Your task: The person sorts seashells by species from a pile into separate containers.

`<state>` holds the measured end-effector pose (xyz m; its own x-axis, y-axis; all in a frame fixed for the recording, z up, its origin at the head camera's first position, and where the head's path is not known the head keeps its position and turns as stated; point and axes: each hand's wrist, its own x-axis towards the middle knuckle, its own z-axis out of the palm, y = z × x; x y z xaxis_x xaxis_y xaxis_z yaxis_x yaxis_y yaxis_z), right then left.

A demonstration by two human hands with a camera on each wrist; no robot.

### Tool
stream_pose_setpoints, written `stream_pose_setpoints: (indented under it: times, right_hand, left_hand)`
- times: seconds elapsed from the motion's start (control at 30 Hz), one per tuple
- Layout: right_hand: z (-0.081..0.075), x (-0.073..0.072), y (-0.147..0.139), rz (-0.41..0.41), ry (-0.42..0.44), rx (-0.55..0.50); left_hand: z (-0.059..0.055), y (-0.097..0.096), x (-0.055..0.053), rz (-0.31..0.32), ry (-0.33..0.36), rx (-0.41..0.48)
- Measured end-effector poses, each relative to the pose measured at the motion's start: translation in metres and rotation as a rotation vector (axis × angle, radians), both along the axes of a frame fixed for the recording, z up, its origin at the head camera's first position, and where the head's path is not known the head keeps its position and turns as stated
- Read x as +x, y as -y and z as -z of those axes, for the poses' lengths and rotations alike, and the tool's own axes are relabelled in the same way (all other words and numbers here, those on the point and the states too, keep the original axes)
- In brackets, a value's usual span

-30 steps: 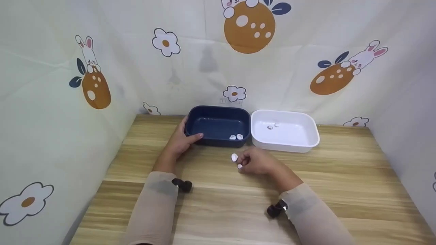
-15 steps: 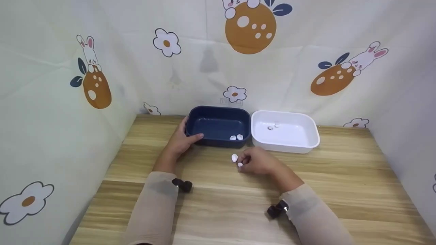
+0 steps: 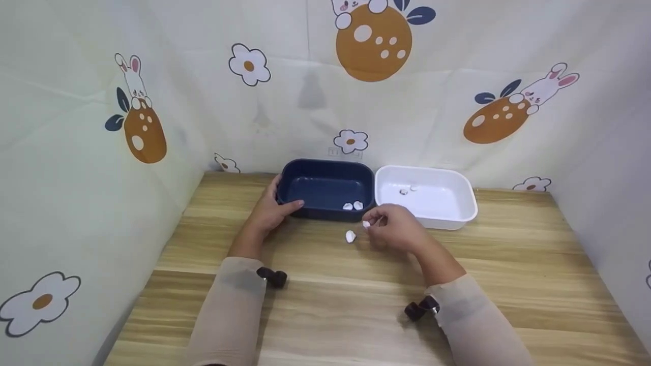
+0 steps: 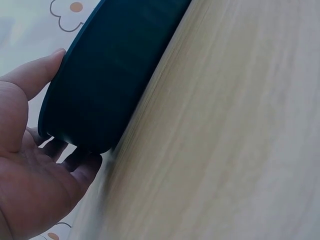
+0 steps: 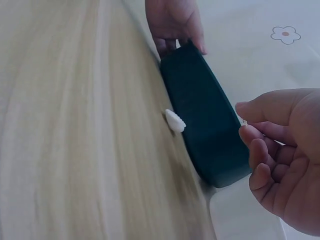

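Observation:
My left hand (image 3: 268, 209) grips the left end of a dark blue plastic box (image 3: 325, 212), thumb over its front rim and fingers round the end wall. Between thumb and fingertips, my right hand (image 3: 397, 226) pinches a small white shell (image 3: 366, 224), raised just in front of the box's near right corner. The right wrist view shows only a sliver of it. A larger white shell (image 3: 350, 236), ribbed in the right wrist view, lies on the table just in front of the box. Inside the box, two white shells (image 3: 358, 205) sit at the near right corner.
A white plastic box (image 3: 450, 222) stands right beside the blue one, with two small pieces (image 3: 403, 192) on its floor, one darker and one pale. Behind both boxes hangs a patterned curtain (image 3: 285, 112). The wooden table (image 3: 335, 315) reaches toward me.
My right hand has lifted the small shell off the table and moved it up and forward toward the blue box. The left hand and the boxes have stayed put.

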<state>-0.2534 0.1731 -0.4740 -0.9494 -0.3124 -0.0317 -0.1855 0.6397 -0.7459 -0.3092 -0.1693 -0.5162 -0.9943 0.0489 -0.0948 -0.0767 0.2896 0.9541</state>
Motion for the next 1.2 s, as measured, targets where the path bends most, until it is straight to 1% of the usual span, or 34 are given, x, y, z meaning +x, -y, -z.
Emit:
stream_pose_setpoints:
  times: [0.2, 0.4, 0.53, 0.73, 0.9, 1.2]
  right_hand:
    - [-0.008, -0.005, -0.012, 0.085, -0.027, -0.03]
    - [-0.014, -0.014, -0.034, 0.166, -0.072, -0.005]
    - [-0.017, -0.019, -0.048, 0.233, -0.06, -0.018]
    - [-0.019, -0.024, -0.06, 0.315, -0.058, -0.02]
    - [-0.018, -0.026, -0.062, 0.343, -0.068, -0.023]
    - [-0.014, -0.027, -0.061, 0.339, -0.052, -0.027]
  left_hand:
    - [0.002, 0.0, -0.001, 0.0, -0.008, 0.005]
    - [0.003, 0.0, -0.001, 0.003, -0.028, 0.016]
    - [0.003, -0.001, -0.002, 0.007, -0.038, 0.011]
    - [0.002, -0.001, -0.001, -0.005, -0.024, 0.006]
    - [0.001, -0.001, -0.001, -0.01, -0.022, 0.036]
    - [0.0, -0.002, 0.0, -0.004, -0.024, 0.038]
